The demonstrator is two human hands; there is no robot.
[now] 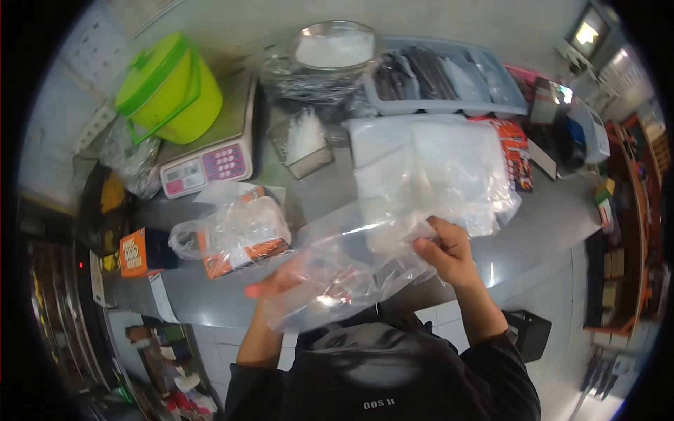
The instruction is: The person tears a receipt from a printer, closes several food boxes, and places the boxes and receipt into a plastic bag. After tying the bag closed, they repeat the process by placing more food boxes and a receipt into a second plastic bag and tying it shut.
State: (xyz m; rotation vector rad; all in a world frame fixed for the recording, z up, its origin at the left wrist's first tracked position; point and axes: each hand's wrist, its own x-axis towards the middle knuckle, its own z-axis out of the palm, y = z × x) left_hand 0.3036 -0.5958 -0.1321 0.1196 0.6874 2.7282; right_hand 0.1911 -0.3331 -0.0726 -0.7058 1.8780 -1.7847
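A large clear plastic bag [344,263] is stretched between my two hands above the front of the metal table. My right hand [447,251] pinches its right end between thumb and fingers. On the left end is my left hand [279,278], closed on the bag and partly blurred behind the film, with one fingertip poking out to the left. Just beyond the bag lies a flat stack of clear plastic bags [435,165]. An orange and white box [246,242], draped with thin clear plastic, stands near my left hand.
Behind are a scale [210,167] under a lime green bucket [172,91], a small metal basket [305,151], a steel bowl [335,48] and a blue-grey tray [449,105] of packets. An orange and black box [144,252] sits left. The metal table's [540,224] front edge is near my body.
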